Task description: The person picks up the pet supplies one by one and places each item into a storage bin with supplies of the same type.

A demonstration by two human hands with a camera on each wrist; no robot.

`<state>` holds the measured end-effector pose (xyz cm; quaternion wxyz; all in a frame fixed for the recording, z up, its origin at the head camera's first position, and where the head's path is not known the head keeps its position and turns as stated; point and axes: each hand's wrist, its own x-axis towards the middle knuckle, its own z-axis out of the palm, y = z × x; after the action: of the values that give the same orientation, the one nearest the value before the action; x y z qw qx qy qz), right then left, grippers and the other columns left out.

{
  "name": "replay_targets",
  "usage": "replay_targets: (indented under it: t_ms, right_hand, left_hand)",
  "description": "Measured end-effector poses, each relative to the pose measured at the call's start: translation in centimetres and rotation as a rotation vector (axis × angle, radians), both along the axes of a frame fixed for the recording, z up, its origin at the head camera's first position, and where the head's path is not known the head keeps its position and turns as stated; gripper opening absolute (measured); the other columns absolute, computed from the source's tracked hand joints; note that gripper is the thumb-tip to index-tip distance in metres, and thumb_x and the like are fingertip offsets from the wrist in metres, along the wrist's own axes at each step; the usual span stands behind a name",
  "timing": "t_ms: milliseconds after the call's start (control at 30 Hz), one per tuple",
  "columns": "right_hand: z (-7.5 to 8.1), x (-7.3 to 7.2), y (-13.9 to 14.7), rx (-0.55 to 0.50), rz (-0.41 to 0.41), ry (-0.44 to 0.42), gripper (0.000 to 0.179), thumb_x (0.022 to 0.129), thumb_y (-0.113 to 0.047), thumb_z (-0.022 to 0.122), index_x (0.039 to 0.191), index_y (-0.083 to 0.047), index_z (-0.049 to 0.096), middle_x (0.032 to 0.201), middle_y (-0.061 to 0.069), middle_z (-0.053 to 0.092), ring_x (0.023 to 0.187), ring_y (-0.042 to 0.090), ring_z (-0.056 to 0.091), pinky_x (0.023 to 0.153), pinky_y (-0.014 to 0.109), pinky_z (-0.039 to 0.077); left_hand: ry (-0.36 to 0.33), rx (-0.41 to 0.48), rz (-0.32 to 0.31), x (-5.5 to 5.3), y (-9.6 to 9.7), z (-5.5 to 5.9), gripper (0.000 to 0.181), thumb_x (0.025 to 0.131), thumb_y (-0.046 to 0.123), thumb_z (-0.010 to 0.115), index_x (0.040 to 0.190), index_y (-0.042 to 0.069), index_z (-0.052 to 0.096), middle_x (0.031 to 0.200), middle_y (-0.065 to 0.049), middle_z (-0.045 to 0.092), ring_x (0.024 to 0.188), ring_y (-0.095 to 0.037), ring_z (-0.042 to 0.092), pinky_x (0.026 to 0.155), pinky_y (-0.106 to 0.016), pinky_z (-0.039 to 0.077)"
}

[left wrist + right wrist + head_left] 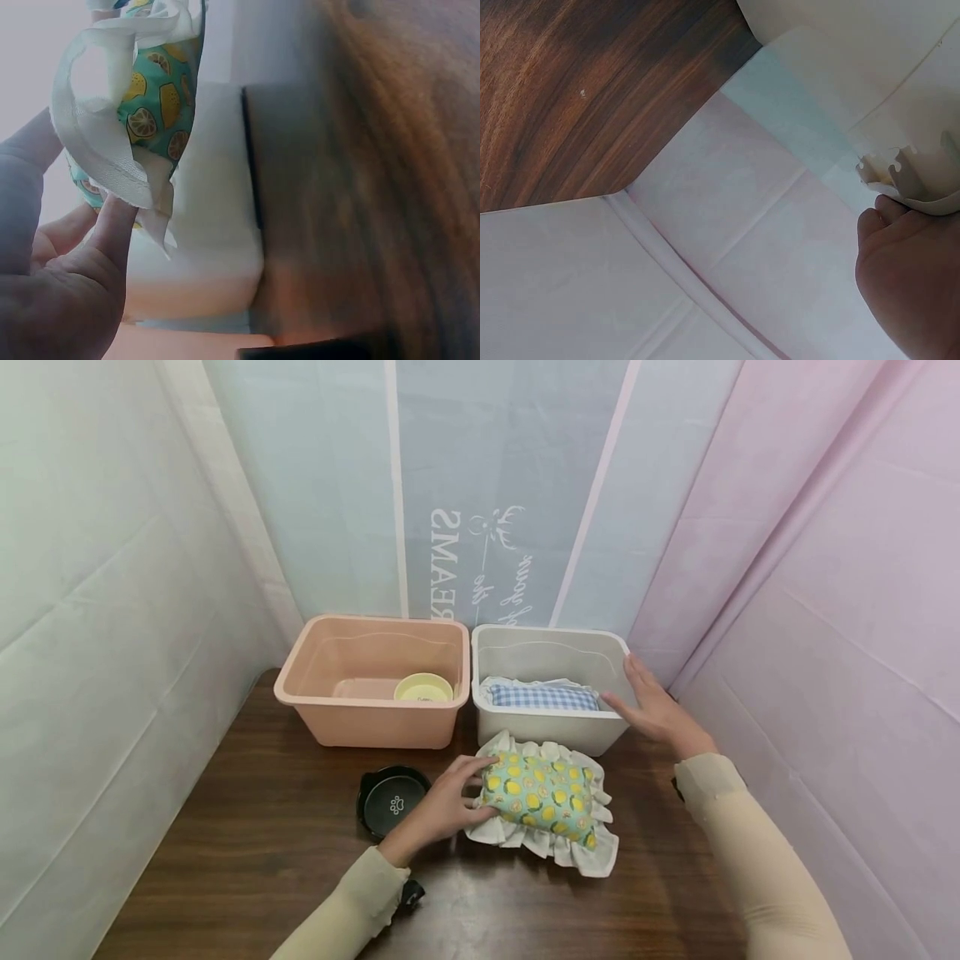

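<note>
A small lemon-print pillow (537,795) with a white ruffled border is held over the table in front of the white bin (551,727). My left hand (450,800) grips its left end, thumb and fingers on the ruffle; the left wrist view shows the pillow (163,101) tilted, its ruffle bent. At the white bin's right rim, my right hand (660,710) rests with fingers straight and thumb spread across the front corner. In the right wrist view that hand (911,274) touches the rim from outside. Inside the bin lies a blue checked pillow (543,697) with white ruffles.
Left of the white bin stands a pink bin (382,727) holding a yellow bowl (424,687). A black dish (392,802) with a paw print sits on the wooden table (247,827), close to my left forearm. Fabric walls enclose the back and sides.
</note>
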<state>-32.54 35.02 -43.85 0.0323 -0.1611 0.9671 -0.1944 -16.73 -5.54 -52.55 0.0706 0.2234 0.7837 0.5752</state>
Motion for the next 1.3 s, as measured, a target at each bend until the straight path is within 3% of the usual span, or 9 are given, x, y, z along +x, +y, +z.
replay_targets:
  t_ms: [400,533,700,1033,1300]
  right_hand:
    - [0.0,-0.2,0.1,0.033,-0.008,0.001,0.100,0.108,-0.069,0.042,0.172,-0.011,-0.009,0.180,0.010,-0.013,0.163,0.049,-0.009,0.126,0.075,0.005]
    - [0.0,-0.2,0.1,0.037,0.000,0.013,0.100,0.109,-0.067,0.043,0.172,-0.009,-0.008,0.180,0.014,-0.011,0.163,0.046,-0.011,0.127,0.073,0.004]
    - [0.0,-0.1,0.1,0.027,0.005,0.018,0.100,0.109,-0.066,0.044,0.172,-0.007,-0.006,0.179,0.010,-0.014,0.164,0.044,-0.011,0.129,0.070,0.002]
    - [0.1,0.1,-0.2,0.007,0.011,0.028,0.099,0.109,-0.063,0.047,0.172,-0.004,-0.003,0.180,0.011,-0.012,0.165,0.041,-0.008,0.131,0.065,0.001]
    - [-0.1,-0.3,-0.1,0.023,0.018,0.027,0.098,0.110,-0.062,0.045,0.171,-0.003,-0.004,0.179,0.013,-0.013,0.165,0.041,-0.007,0.131,0.065,0.001]
  left_hand:
    - [0.022,0.050,0.029,0.5,-0.7,3.0,0.077,0.091,0.010,0.088,0.159,0.018,0.053,0.144,-0.012,0.050,0.128,-0.034,0.065,0.091,-0.029,0.063]
    - [0.044,0.062,0.028,0.5,-0.9,4.0,0.077,0.091,0.010,0.088,0.160,0.018,0.053,0.145,-0.013,0.050,0.128,-0.034,0.066,0.091,-0.030,0.063]
    - [0.082,0.076,0.032,0.5,-1.0,5.3,0.079,0.091,0.007,0.088,0.161,0.019,0.052,0.146,-0.012,0.049,0.127,-0.034,0.067,0.092,-0.031,0.063]
    - [0.076,0.093,0.045,0.1,-1.5,6.7,0.080,0.091,0.006,0.087,0.161,0.023,0.051,0.146,-0.008,0.048,0.132,-0.029,0.065,0.095,-0.031,0.062]
    - [0.124,0.140,0.067,-0.9,-2.3,7.6,0.079,0.092,0.004,0.085,0.162,0.018,0.050,0.154,-0.015,0.044,0.134,-0.034,0.063,0.096,-0.032,0.062]
